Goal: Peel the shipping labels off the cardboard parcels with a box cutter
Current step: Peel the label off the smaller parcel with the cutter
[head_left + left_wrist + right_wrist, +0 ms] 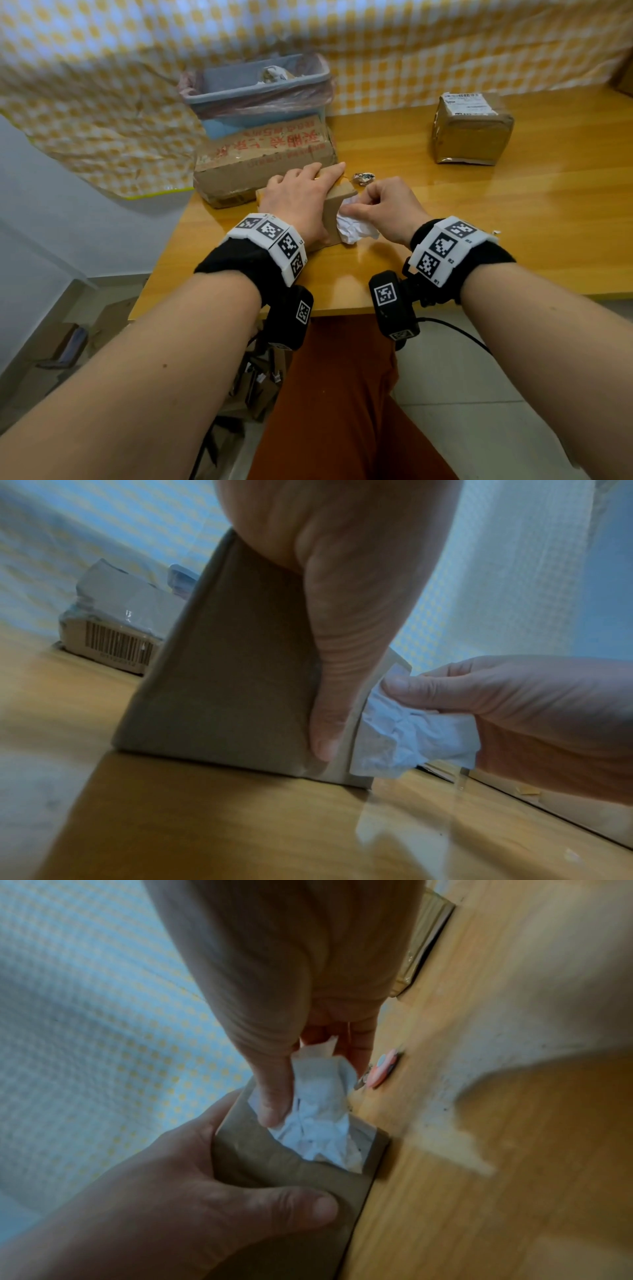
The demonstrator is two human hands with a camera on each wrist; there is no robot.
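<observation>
A small brown cardboard parcel (334, 219) (222, 683) (281, 1172) stands upright on the wooden table (479, 222). My left hand (301, 192) (205, 1218) holds it from above, with the fingers over its top and the thumb (325, 669) down its near face. A crumpled white shipping label (356, 231) (411, 737) (322, 1129) hangs partly lifted from the parcel's right side. My right hand (387, 209) (514, 696) (274, 1015) pinches it between thumb and fingers. No box cutter is in either hand.
A small pink and blue object (383, 1069) (364, 177) lies just behind the parcel. A flat carton with red print (263, 154) and a blue bin with a pink liner (257, 89) stand behind. A taped, labelled parcel (472, 126) sits far right.
</observation>
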